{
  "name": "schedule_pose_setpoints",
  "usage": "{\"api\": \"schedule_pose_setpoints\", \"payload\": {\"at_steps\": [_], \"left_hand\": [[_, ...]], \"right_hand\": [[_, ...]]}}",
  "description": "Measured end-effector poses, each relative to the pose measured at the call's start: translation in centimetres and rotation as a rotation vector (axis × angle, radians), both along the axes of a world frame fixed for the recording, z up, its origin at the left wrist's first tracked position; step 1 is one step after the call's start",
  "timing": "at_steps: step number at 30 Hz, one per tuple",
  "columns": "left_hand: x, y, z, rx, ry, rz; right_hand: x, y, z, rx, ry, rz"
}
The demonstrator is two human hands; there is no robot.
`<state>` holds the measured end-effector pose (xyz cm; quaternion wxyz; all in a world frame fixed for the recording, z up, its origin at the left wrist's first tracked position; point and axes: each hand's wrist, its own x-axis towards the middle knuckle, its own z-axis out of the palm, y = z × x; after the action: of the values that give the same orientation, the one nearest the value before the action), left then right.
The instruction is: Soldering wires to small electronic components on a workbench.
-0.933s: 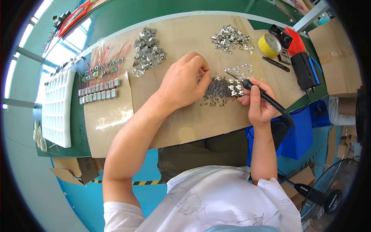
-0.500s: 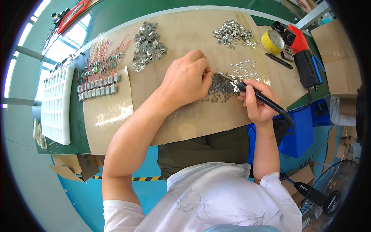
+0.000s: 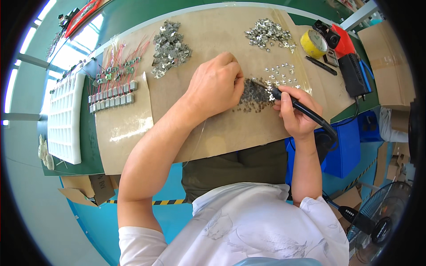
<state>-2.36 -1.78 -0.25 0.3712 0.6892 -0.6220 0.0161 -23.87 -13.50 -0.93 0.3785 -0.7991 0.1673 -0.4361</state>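
My right hand (image 3: 299, 115) grips the black handle of a soldering iron (image 3: 314, 117), whose tip points left over a heap of small dark metal pieces (image 3: 256, 96). My left hand (image 3: 216, 84) is closed at the heap's left side, fingertips pinched and mostly hidden behind the knuckles. A thin strand of solder wire (image 3: 202, 129) runs down from beneath that hand toward the table's front edge. Small shiny metal parts (image 3: 284, 75) lie scattered just beyond the iron's tip.
Brown card covers the table (image 3: 208, 142). Farther back lie a pile of square metal plates (image 3: 171, 48) and a pile of silver parts (image 3: 268, 33). Wired components (image 3: 112, 99) and a white tray (image 3: 66, 119) are left; yellow tape (image 3: 313, 43) and a black power unit (image 3: 353, 75) right.
The soldering iron's tip has shifted slightly left and upward over the dark heap. My left hand stays pinched in nearly the same place.
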Motion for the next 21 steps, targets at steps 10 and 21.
{"api": "schedule_pose_setpoints", "payload": {"at_steps": [10,21], "left_hand": [[0.06,-0.10,-0.03,0.014,-0.024,0.011],[-0.10,-0.13,0.06,0.013,-0.060,0.009]], "right_hand": [[0.01,-0.06,0.06,-0.014,0.008,-0.008],[0.07,-0.07,0.03,-0.023,-0.004,0.006]]}}
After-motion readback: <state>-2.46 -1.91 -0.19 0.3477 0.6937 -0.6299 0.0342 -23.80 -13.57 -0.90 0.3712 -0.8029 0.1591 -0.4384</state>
